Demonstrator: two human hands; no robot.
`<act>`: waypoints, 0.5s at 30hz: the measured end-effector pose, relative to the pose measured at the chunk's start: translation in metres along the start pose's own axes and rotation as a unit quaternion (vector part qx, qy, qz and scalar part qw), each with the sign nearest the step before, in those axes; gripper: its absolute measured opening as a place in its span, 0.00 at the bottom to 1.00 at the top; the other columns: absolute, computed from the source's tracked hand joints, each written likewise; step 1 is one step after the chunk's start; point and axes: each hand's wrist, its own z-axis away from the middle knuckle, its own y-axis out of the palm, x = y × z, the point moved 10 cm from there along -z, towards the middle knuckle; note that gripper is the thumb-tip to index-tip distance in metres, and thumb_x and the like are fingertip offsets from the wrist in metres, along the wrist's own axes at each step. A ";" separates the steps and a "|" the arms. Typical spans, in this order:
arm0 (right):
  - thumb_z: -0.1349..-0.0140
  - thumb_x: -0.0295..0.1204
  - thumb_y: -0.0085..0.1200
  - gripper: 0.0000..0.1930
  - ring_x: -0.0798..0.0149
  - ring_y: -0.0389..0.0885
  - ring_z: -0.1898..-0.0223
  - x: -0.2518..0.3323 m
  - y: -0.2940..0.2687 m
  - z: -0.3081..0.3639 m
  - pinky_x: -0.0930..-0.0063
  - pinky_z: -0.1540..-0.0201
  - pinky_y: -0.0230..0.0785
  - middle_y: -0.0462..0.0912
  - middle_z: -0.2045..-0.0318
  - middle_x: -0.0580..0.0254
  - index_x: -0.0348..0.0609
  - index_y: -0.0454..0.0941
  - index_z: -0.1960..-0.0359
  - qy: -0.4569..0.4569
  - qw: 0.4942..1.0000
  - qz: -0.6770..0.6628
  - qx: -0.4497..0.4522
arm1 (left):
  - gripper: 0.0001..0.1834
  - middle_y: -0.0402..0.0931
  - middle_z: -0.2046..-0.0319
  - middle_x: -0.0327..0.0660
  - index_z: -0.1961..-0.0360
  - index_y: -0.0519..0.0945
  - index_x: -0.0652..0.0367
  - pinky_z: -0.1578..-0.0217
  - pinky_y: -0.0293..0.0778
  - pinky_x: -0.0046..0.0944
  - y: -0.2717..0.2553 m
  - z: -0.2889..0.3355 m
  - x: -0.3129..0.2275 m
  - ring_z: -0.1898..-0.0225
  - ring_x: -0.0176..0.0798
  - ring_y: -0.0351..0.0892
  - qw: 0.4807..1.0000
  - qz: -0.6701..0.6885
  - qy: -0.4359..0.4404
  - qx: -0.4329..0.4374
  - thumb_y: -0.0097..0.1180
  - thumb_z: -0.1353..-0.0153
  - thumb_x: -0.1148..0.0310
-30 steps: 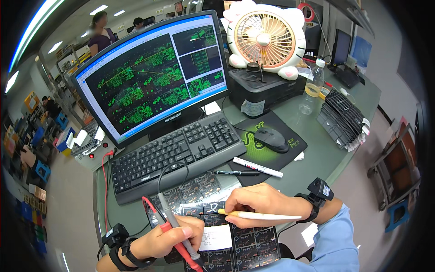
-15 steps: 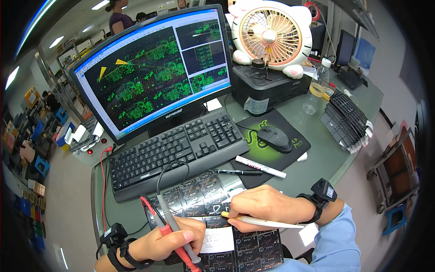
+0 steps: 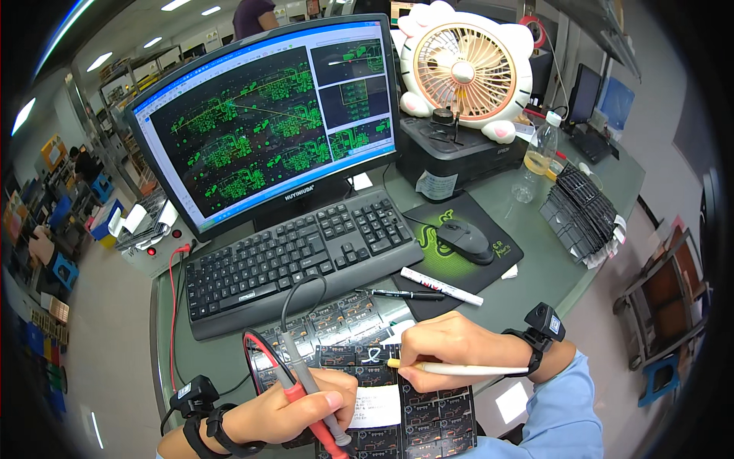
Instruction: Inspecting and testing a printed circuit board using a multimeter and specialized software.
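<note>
My left hand (image 3: 325, 398) is closed around a red test probe (image 3: 324, 436) and a grey test probe (image 3: 304, 369), their lower ends pointing down over the board panel. In my right hand (image 3: 459, 343), pinched between the fingers, is a white pen (image 3: 474, 369) with a yellow end, held low over the panel. Under both hands lies a dark printed circuit board panel (image 3: 434, 417) with many repeated units. A white handwritten mark (image 3: 373, 354) shows beside the pen's yellow end. On the panel, between the hands, rests a white paper slip (image 3: 378, 409) with print.
Behind the boards stand a black keyboard (image 3: 298, 256) and a monitor (image 3: 245, 130) with a green circuit layout. A mouse (image 3: 466, 241), a white marker (image 3: 441, 285) and a black pen (image 3: 405, 294) lie nearby. Farther back are a fan (image 3: 462, 73), a bottle (image 3: 537, 157) and stacked black boards (image 3: 581, 214).
My right hand and pen have shifted slightly right, away from the white mark. On the monitor, the yellow triangles have gone, leaving thin yellow lines. My left hand still grips both probes.
</note>
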 end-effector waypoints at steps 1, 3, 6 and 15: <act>0.52 0.19 0.55 0.10 0.53 0.70 0.81 -0.002 0.003 0.001 0.65 0.80 0.63 0.69 0.82 0.58 0.40 0.64 0.75 0.001 1.000 0.002 0.002 | 0.27 0.71 0.79 0.44 0.83 0.74 0.63 0.68 0.65 0.37 -0.001 0.000 0.001 0.75 0.40 0.68 1.000 -0.005 -0.014 -0.005 0.31 0.36 0.57; 0.50 0.20 0.56 0.10 0.54 0.70 0.82 -0.009 0.004 0.003 0.66 0.79 0.63 0.68 0.82 0.58 0.40 0.65 0.75 0.022 0.999 -0.010 -0.035 | 0.27 0.71 0.79 0.44 0.83 0.73 0.63 0.67 0.65 0.37 0.001 0.000 -0.001 0.75 0.40 0.68 1.000 -0.009 -0.010 -0.002 0.31 0.36 0.58; 0.49 0.21 0.57 0.10 0.55 0.71 0.82 0.001 0.004 -0.003 0.66 0.79 0.64 0.69 0.83 0.59 0.41 0.66 0.74 -0.012 1.000 0.024 -0.005 | 0.26 0.70 0.79 0.44 0.83 0.73 0.63 0.67 0.65 0.37 0.001 0.001 -0.002 0.75 0.41 0.68 1.000 -0.014 -0.008 0.001 0.31 0.36 0.58; 0.49 0.23 0.58 0.09 0.57 0.73 0.82 -0.004 0.004 -0.001 0.70 0.80 0.65 0.71 0.81 0.60 0.41 0.67 0.75 0.000 1.000 0.018 -0.007 | 0.24 0.71 0.79 0.44 0.82 0.73 0.63 0.67 0.65 0.38 0.002 0.001 -0.002 0.74 0.42 0.68 1.000 -0.010 0.026 0.004 0.32 0.36 0.61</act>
